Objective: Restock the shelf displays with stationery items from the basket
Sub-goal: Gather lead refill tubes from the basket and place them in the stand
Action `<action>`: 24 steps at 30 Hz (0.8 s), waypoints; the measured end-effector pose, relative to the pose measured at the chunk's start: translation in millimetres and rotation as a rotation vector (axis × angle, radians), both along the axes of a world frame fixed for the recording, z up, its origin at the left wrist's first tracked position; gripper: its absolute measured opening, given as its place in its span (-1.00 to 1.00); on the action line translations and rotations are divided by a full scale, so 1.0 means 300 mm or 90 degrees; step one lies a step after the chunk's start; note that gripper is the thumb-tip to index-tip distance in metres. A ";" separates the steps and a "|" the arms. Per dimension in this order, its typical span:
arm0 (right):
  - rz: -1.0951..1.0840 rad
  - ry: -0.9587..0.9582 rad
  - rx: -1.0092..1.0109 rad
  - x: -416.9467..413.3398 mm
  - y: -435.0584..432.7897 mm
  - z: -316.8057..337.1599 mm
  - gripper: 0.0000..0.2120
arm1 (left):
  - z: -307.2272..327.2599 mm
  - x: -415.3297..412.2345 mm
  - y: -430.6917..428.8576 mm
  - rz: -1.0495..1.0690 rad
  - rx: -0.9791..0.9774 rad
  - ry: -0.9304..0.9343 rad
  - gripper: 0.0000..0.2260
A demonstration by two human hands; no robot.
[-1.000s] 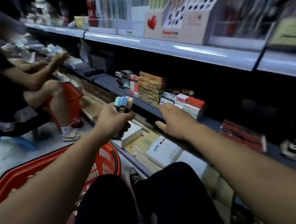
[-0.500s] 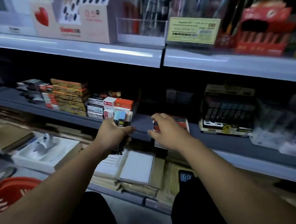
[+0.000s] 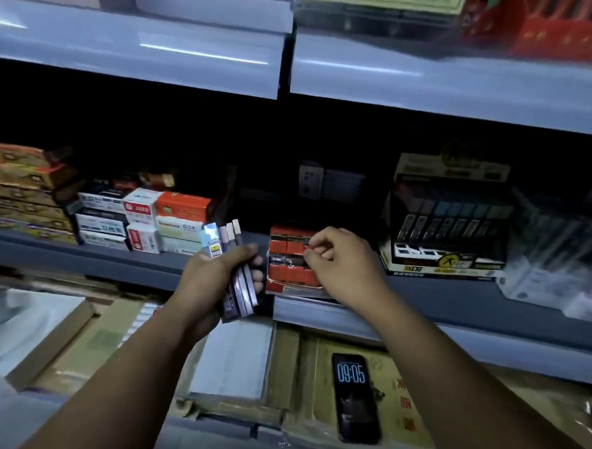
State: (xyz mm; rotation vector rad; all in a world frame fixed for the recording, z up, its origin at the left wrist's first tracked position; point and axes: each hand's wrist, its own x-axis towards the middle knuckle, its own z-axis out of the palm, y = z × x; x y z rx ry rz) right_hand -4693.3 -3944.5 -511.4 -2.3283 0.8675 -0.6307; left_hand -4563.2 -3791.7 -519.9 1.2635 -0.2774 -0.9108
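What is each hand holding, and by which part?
The left hand grips a fan of slim cases around their lower halves. The right hand curls its fingertips at the red display box; whether it pinches anything cannot be told.

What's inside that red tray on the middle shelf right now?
Rows of small red packs fill the red tray. The right hand covers its right end, so contents there are hidden.

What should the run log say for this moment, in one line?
left grip: holds slim packs | right grip: pinches red box on shelf | stage: restocking, packs not yet placed
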 end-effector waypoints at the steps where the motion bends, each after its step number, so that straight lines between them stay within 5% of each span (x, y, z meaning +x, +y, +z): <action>1: -0.002 0.007 0.006 0.017 -0.003 0.001 -0.91 | 0.005 0.013 -0.008 0.000 -0.003 0.003 -0.83; 10: 0.000 -0.074 0.175 0.051 -0.034 -0.024 -0.98 | 0.030 0.026 -0.021 0.021 -0.016 0.000 -0.91; 15: 0.011 -0.032 0.140 0.080 -0.030 -0.019 -0.83 | 0.030 0.028 -0.010 0.014 -0.038 0.017 -0.85; 24: 0.026 -0.122 0.126 0.075 -0.027 -0.033 -0.94 | 0.037 0.021 -0.050 0.026 -0.061 0.004 -0.77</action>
